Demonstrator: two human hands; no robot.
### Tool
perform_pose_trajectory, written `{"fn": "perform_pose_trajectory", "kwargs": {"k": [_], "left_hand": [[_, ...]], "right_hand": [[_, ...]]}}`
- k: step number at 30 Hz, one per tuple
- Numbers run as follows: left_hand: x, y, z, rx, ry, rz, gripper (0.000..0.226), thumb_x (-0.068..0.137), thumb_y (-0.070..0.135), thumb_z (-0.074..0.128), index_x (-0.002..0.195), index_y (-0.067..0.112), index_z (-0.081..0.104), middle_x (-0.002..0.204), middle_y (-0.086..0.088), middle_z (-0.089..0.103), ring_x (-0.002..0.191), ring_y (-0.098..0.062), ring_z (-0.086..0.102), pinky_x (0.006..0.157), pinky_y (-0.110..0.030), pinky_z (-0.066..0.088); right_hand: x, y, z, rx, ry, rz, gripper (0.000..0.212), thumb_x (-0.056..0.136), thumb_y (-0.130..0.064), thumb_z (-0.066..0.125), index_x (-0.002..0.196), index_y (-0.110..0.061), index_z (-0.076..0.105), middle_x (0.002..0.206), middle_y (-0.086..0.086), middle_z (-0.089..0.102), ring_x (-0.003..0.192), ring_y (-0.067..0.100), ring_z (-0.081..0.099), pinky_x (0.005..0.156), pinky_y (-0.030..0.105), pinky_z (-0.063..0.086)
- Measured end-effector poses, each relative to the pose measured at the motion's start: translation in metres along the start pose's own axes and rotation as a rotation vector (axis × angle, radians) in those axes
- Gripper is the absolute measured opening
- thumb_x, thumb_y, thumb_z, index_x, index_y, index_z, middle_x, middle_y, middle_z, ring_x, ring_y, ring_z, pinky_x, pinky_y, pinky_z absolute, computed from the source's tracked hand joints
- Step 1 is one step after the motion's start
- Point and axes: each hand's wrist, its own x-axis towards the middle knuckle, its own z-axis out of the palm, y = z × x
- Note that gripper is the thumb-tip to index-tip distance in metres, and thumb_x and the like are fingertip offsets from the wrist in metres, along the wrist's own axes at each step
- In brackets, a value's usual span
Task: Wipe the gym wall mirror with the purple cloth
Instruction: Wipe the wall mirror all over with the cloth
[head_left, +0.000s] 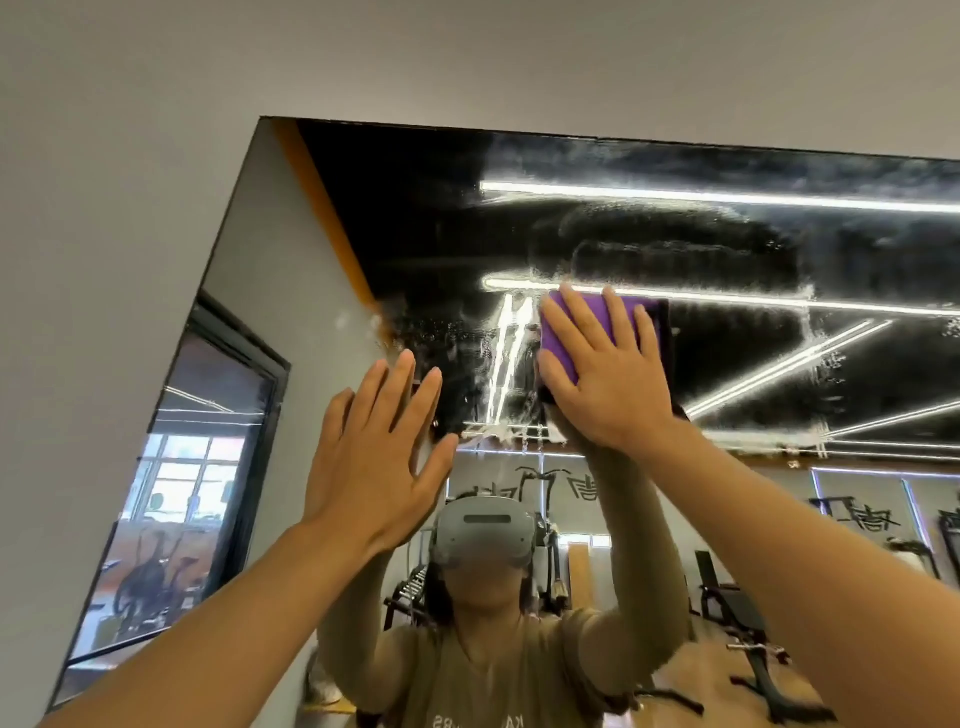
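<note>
Mid-wipe, upper part of the mirror (363, 218). Right hand (605, 374) presses the purple cloth (563, 338) flat to the glass w/ fingers straight and spread wide, cloth just under a reflected light strip. Left hand (382, 457) is raised beside it, fingers splayed, holding nothing; can't tell if it touches the glass. Wet smears cover the glass above and right of the cloth. Next, I'd guess: firm, even strokes thru those streaks, up toward the top edge.
</note>
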Motion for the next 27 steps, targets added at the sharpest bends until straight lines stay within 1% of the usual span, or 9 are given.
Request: {"fn": "perform_pose_trajectory", "kwargs": {"k": [5, 7, 9, 11, 13, 17, 19, 22, 27], "left_hand": [[-0.004, -0.012, 0.000, -0.022, 0.032, 0.031, 0.068, 0.099, 0.064, 0.014, 0.159, 0.032, 0.014, 0.168, 0.002, 0.005, 0.152, -0.008, -0.004, 0.119, -0.025, -0.015], [-0.004, -0.016, -0.001, -0.024, 0.032, 0.051, 0.068, 0.100, 0.063, 0.016, 0.159, 0.031, 0.016, 0.167, 0.001, 0.006, 0.151, -0.007, -0.004, 0.120, -0.026, -0.013], [-0.005, -0.020, -0.002, -0.023, 0.038, 0.066, 0.067, 0.100, 0.063, 0.018, 0.159, 0.029, 0.017, 0.167, 0.000, 0.008, 0.152, -0.007, -0.006, 0.120, -0.025, -0.013], [-0.006, -0.024, -0.002, -0.016, 0.042, 0.085, 0.066, 0.101, 0.062, 0.021, 0.159, 0.029, 0.016, 0.166, -0.001, 0.008, 0.152, -0.006, -0.011, 0.121, -0.025, -0.014], [-0.006, -0.027, -0.002, -0.004, 0.035, 0.094, 0.066, 0.102, 0.061, 0.022, 0.159, 0.028, 0.017, 0.166, -0.001, 0.010, 0.152, -0.007, -0.008, 0.121, -0.025, -0.012], [-0.005, -0.035, -0.002, 0.022, 0.054, 0.108, 0.067, 0.103, 0.059, 0.023, 0.159, 0.024, 0.025, 0.165, -0.005, 0.017, 0.152, -0.015, 0.008, 0.121, -0.029, -0.005], [-0.006, -0.034, 0.001, 0.016, 0.068, 0.116, 0.067, 0.104, 0.061, 0.019, 0.160, 0.025, 0.022, 0.167, -0.004, 0.015, 0.154, -0.017, 0.004, 0.122, -0.030, -0.005], [-0.008, -0.039, 0.006, 0.014, 0.083, 0.117, 0.069, 0.104, 0.064, 0.014, 0.161, 0.025, 0.017, 0.168, -0.003, 0.012, 0.154, -0.015, 0.000, 0.123, -0.031, -0.006], [-0.008, -0.041, 0.008, 0.008, 0.100, 0.127, 0.070, 0.103, 0.063, 0.014, 0.161, 0.024, 0.016, 0.168, -0.003, 0.009, 0.155, -0.015, -0.001, 0.123, -0.032, -0.008]], "right_hand": [[0.059, -0.010, -0.008, 0.046, -0.032, 0.145, 0.059, 0.107, -0.051, 0.020, 0.161, -0.036, 0.003, 0.169, -0.011, -0.005, 0.155, 0.027, -0.012, 0.122, 0.048, -0.013], [0.045, -0.016, -0.004, 0.055, -0.017, 0.141, 0.060, 0.105, -0.053, 0.017, 0.162, -0.035, 0.005, 0.169, -0.010, -0.003, 0.155, 0.027, -0.011, 0.122, 0.047, -0.013], [0.009, -0.028, 0.004, 0.052, 0.039, 0.080, 0.064, 0.101, -0.055, 0.016, 0.161, -0.034, 0.015, 0.169, -0.008, 0.008, 0.156, 0.029, -0.003, 0.122, 0.045, -0.010], [-0.027, -0.040, 0.011, 0.053, 0.064, 0.005, 0.063, 0.100, -0.054, 0.022, 0.159, -0.031, 0.027, 0.167, -0.005, 0.021, 0.155, 0.032, 0.009, 0.123, 0.045, -0.005], [-0.042, -0.042, 0.014, 0.035, 0.041, -0.025, 0.061, 0.101, -0.053, 0.027, 0.157, -0.031, 0.030, 0.165, -0.005, 0.026, 0.154, 0.032, 0.015, 0.122, 0.044, -0.003], [-0.004, -0.039, 0.007, 0.004, -0.002, -0.005, 0.067, 0.097, -0.059, 0.017, 0.159, -0.035, 0.021, 0.168, -0.008, 0.016, 0.156, 0.029, 0.005, 0.123, 0.045, -0.005], [0.027, -0.034, -0.002, 0.020, -0.021, 0.069, 0.067, 0.097, -0.060, 0.014, 0.160, -0.038, 0.012, 0.169, -0.011, 0.005, 0.156, 0.026, -0.004, 0.123, 0.046, -0.009], [0.058, -0.038, -0.005, 0.042, -0.034, 0.153, 0.061, 0.105, -0.054, 0.021, 0.161, -0.038, 0.006, 0.169, -0.012, -0.003, 0.155, 0.025, -0.010, 0.123, 0.046, -0.012], [0.013, -0.050, 0.007, 0.022, 0.032, 0.066, 0.068, 0.097, -0.057, 0.013, 0.161, -0.034, 0.018, 0.169, -0.008, 0.011, 0.156, 0.029, 0.000, 0.122, 0.044, -0.009]]}}
